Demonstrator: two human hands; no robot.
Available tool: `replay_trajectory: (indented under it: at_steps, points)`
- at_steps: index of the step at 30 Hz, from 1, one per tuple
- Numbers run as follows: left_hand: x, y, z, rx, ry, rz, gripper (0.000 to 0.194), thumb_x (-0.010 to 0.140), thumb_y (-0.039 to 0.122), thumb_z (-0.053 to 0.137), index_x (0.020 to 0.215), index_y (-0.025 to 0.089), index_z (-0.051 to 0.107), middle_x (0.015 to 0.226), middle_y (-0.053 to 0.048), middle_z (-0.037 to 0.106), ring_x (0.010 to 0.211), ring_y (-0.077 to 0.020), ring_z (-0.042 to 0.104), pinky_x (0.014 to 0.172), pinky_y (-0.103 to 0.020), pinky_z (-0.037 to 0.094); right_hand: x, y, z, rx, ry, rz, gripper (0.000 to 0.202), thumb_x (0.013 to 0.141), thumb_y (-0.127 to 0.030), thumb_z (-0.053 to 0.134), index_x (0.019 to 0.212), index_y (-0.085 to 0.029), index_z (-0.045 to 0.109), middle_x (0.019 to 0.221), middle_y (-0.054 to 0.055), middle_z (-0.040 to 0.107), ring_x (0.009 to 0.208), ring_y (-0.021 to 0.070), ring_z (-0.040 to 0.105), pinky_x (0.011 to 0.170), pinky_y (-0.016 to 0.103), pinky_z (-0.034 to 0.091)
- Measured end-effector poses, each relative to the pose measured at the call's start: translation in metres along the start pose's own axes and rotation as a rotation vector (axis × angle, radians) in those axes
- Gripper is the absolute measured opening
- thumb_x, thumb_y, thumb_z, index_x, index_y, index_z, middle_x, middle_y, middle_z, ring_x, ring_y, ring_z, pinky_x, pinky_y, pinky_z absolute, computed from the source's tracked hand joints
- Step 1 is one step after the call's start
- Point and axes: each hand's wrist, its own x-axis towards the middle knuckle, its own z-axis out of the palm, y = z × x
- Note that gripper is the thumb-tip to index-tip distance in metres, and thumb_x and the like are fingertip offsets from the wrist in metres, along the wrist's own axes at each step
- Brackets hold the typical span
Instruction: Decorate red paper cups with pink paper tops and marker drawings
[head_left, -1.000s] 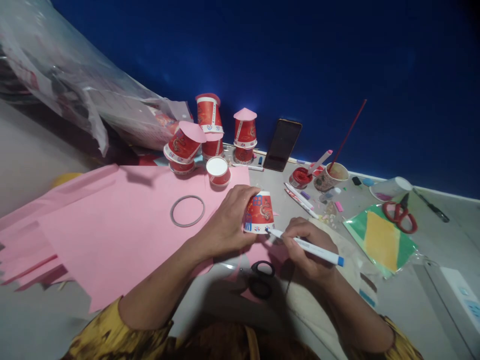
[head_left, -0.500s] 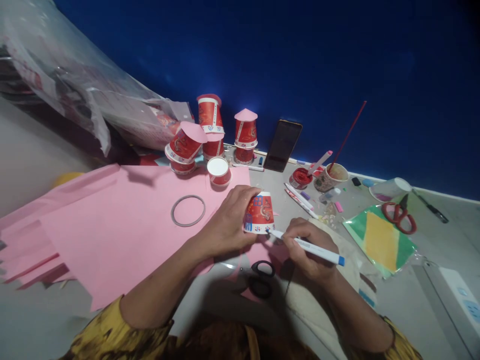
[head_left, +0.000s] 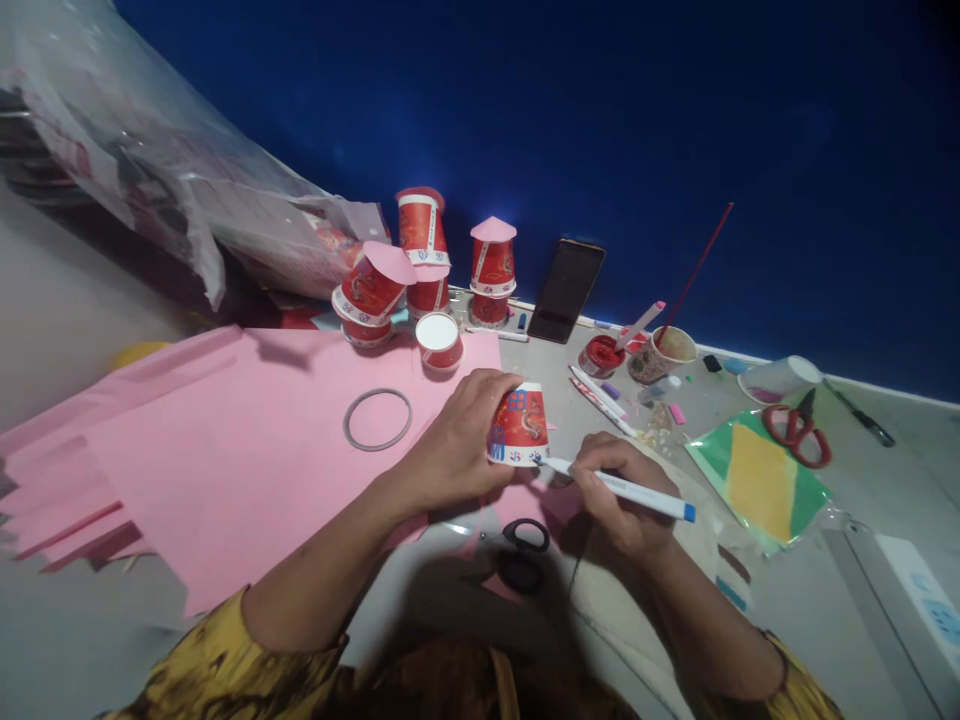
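My left hand (head_left: 469, 435) grips a red paper cup (head_left: 525, 425) from its left side; the cup is upside down, with its white rim lowest and blue window-like drawings on its left part. In my right hand (head_left: 626, 490) is a white marker (head_left: 637, 493) with a blue end. Its tip meets the cup's white rim at the lower right, or is very close to it. Black-handled scissors (head_left: 527, 536) lie just below the cup, partly over pink paper scraps.
Pink paper sheets (head_left: 270, 430) with a grey ring (head_left: 377, 420) spread to the left. Behind stand stacked red cups (head_left: 493, 265) with pink tops and a phone (head_left: 566, 292). At the right are a paint jar (head_left: 601, 356), markers, a brush cup (head_left: 664, 355) and red-handled scissors (head_left: 796, 436).
The marker and my right hand have shifted very slightly to the right along the cup's rim. My left hand keeps its hold on the cup.
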Motion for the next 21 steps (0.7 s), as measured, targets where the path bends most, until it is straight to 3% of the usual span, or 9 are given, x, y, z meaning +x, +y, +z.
replay_trajectory:
  at_steps: [6, 8, 14, 17, 21]
  points:
    - [0.001, 0.001, 0.000, 0.010, 0.007, -0.024, 0.075, 0.075, 0.020, 0.079, 0.141, 0.026, 0.045, 0.139, -0.013, 0.053, 0.134, -0.0345, 0.053, 0.115, -0.057, 0.049, -0.007, 0.013, 0.002, 0.117, 0.242, 0.219, 0.011, 0.097, -0.030, 0.067, 0.090, -0.022, 0.067, 0.068, -0.002, 0.063, 0.052, 0.0137, 0.055, 0.049, 0.027, 0.043]
    - [0.001, 0.001, 0.000, 0.025, 0.015, -0.045, 0.076, 0.074, 0.021, 0.081, 0.141, 0.026, 0.045, 0.138, -0.012, 0.053, 0.132, -0.0343, 0.053, 0.115, -0.057, 0.049, -0.006, 0.016, 0.002, 0.117, 0.264, 0.244, 0.015, 0.096, -0.035, 0.069, 0.088, -0.022, 0.067, 0.065, -0.003, 0.063, 0.048, 0.0127, 0.052, 0.045, 0.025, 0.040]
    - [0.000, 0.003, 0.000, 0.062, 0.050, -0.063, 0.078, 0.073, 0.026, 0.085, 0.140, 0.024, 0.046, 0.135, -0.012, 0.053, 0.130, -0.0340, 0.053, 0.114, -0.057, 0.048, -0.003, 0.011, 0.002, 0.127, 0.209, 0.247, 0.009, 0.095, -0.029, 0.069, 0.090, -0.023, 0.067, 0.067, -0.003, 0.064, 0.051, 0.0133, 0.057, 0.048, 0.025, 0.046]
    - [0.000, 0.002, 0.001, 0.056, 0.043, -0.054, 0.079, 0.072, 0.029, 0.087, 0.140, 0.025, 0.046, 0.134, -0.012, 0.053, 0.131, -0.0351, 0.052, 0.114, -0.058, 0.049, -0.002, 0.004, 0.002, 0.081, 0.141, 0.147, 0.002, 0.093, -0.020, 0.068, 0.092, -0.022, 0.068, 0.076, 0.001, 0.069, 0.060, 0.0165, 0.065, 0.054, 0.028, 0.050]
    - [0.000, 0.001, 0.002, 0.063, 0.033, -0.051, 0.077, 0.073, 0.028, 0.085, 0.141, 0.025, 0.047, 0.134, -0.013, 0.052, 0.133, -0.0367, 0.051, 0.115, -0.060, 0.047, 0.001, -0.003, 0.004, 0.020, 0.041, -0.004, 0.009, 0.090, -0.014, 0.067, 0.093, -0.022, 0.068, 0.076, 0.002, 0.070, 0.065, 0.0178, 0.067, 0.059, 0.030, 0.052]
